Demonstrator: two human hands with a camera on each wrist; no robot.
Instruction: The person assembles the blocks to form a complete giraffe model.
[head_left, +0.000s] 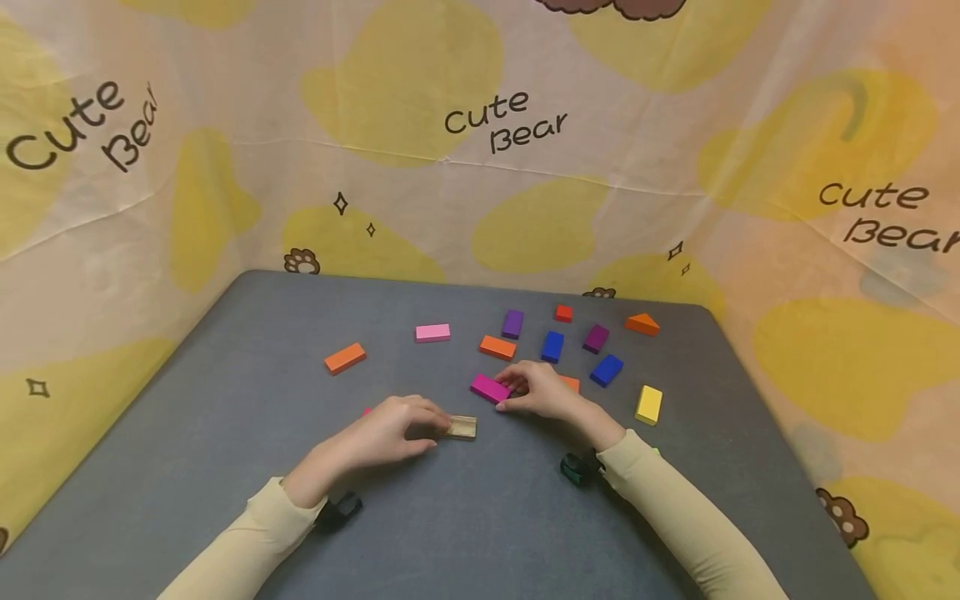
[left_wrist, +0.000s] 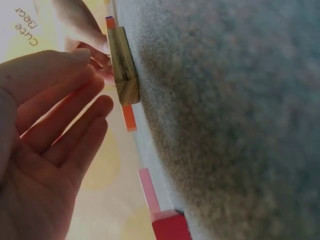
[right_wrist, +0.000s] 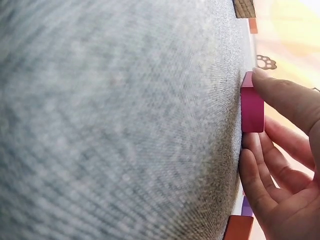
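On the grey table, a magenta block (head_left: 489,388) lies at the fingertips of my right hand (head_left: 543,390). The right wrist view has the thumb against one edge of that magenta block (right_wrist: 253,111), with the other fingers curled around its far side. My left hand (head_left: 390,429) hovers beside a plain wooden block (head_left: 464,427), its fingertips overlapping the block's left end in the head view. From the left wrist, loosely bent fingers with a gap before the thumb appear next to the wooden block (left_wrist: 122,65). A red block (left_wrist: 171,226) sits partly hidden behind this hand.
Farther back lie an orange block (head_left: 345,358), a pink block (head_left: 432,333), another orange block (head_left: 498,347) and a purple block (head_left: 513,324). Right of them are blue blocks (head_left: 607,370), a small red block (head_left: 564,313), an orange triangle (head_left: 642,324) and a yellow block (head_left: 648,405). Patterned cloth (head_left: 465,208) surrounds the table.
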